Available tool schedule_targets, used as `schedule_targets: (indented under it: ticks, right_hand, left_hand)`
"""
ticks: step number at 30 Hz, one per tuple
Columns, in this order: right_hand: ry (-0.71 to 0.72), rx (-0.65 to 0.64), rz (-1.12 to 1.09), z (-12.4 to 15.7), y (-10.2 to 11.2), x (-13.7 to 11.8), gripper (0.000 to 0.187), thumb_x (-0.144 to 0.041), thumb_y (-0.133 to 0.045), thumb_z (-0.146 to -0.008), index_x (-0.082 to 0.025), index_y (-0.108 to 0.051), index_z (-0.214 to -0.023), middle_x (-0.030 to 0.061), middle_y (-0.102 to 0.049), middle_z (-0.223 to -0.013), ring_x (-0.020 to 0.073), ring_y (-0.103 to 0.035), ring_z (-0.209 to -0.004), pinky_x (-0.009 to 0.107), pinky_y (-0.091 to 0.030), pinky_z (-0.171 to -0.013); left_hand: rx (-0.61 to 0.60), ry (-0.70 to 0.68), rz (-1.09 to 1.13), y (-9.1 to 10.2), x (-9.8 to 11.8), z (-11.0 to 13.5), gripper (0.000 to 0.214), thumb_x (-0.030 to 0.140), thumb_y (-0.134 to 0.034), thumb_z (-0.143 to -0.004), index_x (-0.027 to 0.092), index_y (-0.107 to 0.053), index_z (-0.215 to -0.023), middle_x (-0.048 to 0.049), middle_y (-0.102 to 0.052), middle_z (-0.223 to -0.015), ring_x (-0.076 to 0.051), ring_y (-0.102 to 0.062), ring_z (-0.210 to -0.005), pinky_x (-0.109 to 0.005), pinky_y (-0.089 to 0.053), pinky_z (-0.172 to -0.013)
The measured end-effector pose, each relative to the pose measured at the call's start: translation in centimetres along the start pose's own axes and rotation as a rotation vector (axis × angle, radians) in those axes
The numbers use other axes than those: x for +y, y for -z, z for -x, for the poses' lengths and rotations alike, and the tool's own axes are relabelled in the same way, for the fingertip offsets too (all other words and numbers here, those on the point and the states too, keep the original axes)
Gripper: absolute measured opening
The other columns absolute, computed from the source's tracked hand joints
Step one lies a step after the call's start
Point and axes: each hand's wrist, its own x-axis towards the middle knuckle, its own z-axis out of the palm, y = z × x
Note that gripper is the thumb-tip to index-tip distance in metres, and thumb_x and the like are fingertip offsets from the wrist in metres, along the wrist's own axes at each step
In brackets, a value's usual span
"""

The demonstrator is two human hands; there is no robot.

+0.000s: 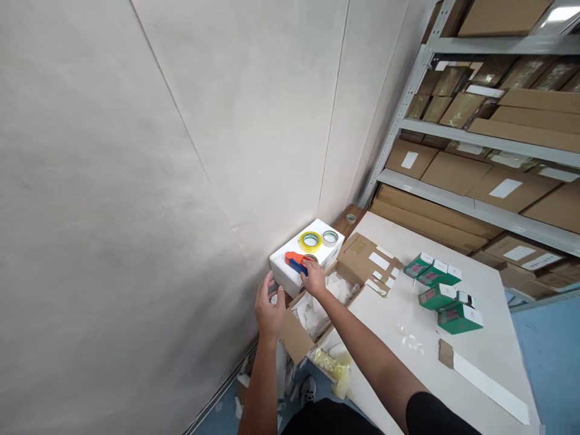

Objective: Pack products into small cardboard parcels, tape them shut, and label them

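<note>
My right hand is closed on an orange and blue tape dispenser, just over a white foam box. My left hand is held up at the near left corner of that box, fingers apart and with nothing in them. On top of the foam box lie a yellow-edged tape roll and a paler tape roll. Below my right wrist stands an open cardboard box filled with crumpled white packing material.
Several green and white boxes stand on the white table, near a flat carton and a white strip. Yellow bubble wrap hangs at the near edge. A wall rises at left; shelves hold cartons at right.
</note>
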Motion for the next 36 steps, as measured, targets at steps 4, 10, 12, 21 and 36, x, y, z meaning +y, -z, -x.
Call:
schedule_targets:
  ticks: [4,10,12,21,36]
  right_hand:
    - [0.034,0.081,-0.079,2.8,2.9,1.6,0.056,-0.019,-0.059,-0.087,-0.02,-0.059,-0.143,0.014,-0.064,-0.139,0.0302,-0.056,-0.13,0.048,-0.043,-0.114]
    - [-0.153,0.243,-0.067,7.6,10.5,7.4,0.057,-0.02,-0.06,-0.088,-0.022,-0.058,-0.145,0.0124,-0.064,-0.139,0.029,-0.055,-0.132,0.048,-0.042,-0.117]
    - [-0.232,0.306,-0.044,9.9,13.5,9.9,0.054,-0.022,-0.06,-0.089,-0.022,-0.06,-0.143,0.012,-0.063,-0.14,0.0286,-0.055,-0.133,0.048,-0.042,-0.117]
    - [-0.615,0.57,0.03,24.7,23.4,20.2,0.032,-0.024,-0.06,-0.09,-0.024,-0.074,-0.118,0.0109,-0.064,-0.139,0.0285,-0.056,-0.131,0.048,-0.044,-0.114]
    - [-0.822,0.649,-0.17,31.1,34.8,38.6,0.054,-0.027,-0.056,-0.088,-0.022,-0.06,-0.141,0.0112,-0.06,-0.145,0.0277,-0.059,-0.128,0.047,-0.053,-0.106]
  left_hand:
    - [-0.094,-0.011,0.025,-2.7,0.3,-0.2,0.048,0.033,-0.058,-0.097,0.024,-0.058,-0.144,-0.0138,-0.066,-0.138,-0.027,-0.067,-0.119,-0.038,-0.063,-0.088]
    - [-0.379,-0.059,0.125,-11.4,2.3,0.9,0.049,0.032,-0.06,-0.096,0.023,-0.058,-0.144,-0.0139,-0.064,-0.14,-0.026,-0.066,-0.121,-0.037,-0.062,-0.089]
    - [-0.5,-0.066,0.158,-14.9,3.3,2.2,0.049,0.032,-0.06,-0.096,0.024,-0.057,-0.144,-0.0133,-0.063,-0.142,-0.026,-0.065,-0.121,-0.037,-0.062,-0.09]
    - [-0.957,-0.102,0.243,-28.6,9.4,12.4,0.044,0.031,-0.057,-0.097,0.028,-0.059,-0.141,-0.0112,-0.06,-0.142,-0.024,-0.063,-0.123,-0.036,-0.06,-0.091]
    - [-1.234,-0.099,-0.019,-43.8,15.1,25.2,0.045,0.029,-0.058,-0.095,0.03,-0.06,-0.14,-0.0089,-0.056,-0.147,-0.024,-0.063,-0.122,-0.038,-0.058,-0.093]
